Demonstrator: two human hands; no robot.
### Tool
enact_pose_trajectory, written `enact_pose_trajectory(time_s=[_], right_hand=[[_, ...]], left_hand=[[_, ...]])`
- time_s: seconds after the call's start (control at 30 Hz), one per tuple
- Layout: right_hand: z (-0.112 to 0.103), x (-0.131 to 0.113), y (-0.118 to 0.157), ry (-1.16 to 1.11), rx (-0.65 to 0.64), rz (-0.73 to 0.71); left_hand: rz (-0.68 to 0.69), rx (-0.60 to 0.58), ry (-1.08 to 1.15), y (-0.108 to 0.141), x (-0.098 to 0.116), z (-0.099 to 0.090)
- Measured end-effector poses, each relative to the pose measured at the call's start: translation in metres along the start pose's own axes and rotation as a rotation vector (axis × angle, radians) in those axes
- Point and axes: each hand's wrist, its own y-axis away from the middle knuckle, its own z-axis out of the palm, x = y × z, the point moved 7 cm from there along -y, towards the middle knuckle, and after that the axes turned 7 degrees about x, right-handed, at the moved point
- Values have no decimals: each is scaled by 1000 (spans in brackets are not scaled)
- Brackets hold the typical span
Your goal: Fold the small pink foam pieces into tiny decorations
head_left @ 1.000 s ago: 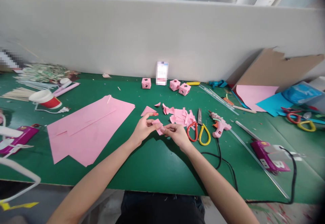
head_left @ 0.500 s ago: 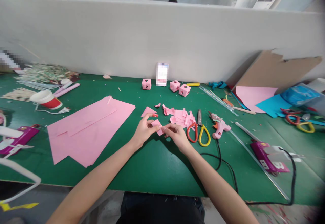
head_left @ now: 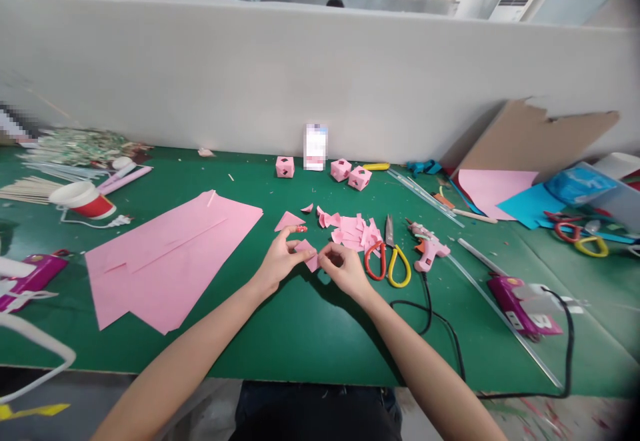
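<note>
A small folded pink paper piece [head_left: 307, 256] is pinched in my left hand [head_left: 281, 255] above the green table. My right hand [head_left: 345, 267] is closed at the right edge of that piece, thumb and forefinger pressed together on it. Just beyond my hands lie a pink triangle [head_left: 289, 221] and a heap of pink scraps [head_left: 353, 229]. Scissors with one red and one yellow handle [head_left: 399, 266] rest right of my right hand, and a pink glue gun [head_left: 431, 249] lies past them.
Three pink paper cubes [head_left: 285, 167] and a propped phone [head_left: 315, 147] stand near the grey partition [head_left: 225, 81]. Large pink sheets [head_left: 175, 261] and a paper cup [head_left: 83, 199] are at left. A power strip [head_left: 523, 306], black cable [head_left: 453, 337] and cardboard [head_left: 535, 137] are at right.
The whole view has shifted slightly, so things on the table appear a little further left. My hands keep nearly the same pose around the small pink piece.
</note>
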Motion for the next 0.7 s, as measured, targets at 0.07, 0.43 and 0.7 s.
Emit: enact_pose_trajectory(time_s=[0.07,0.43,0.7], right_hand=[[-1,-4,1,46,1,-41],[-3,-1,0,91,21,-39],[-1,-4,1,60,-5,-63]], left_hand=[[-22,-4,14,0,-1,0],[-72,-53,112,2,1,4],[-87,-88,81,1,-3,4]])
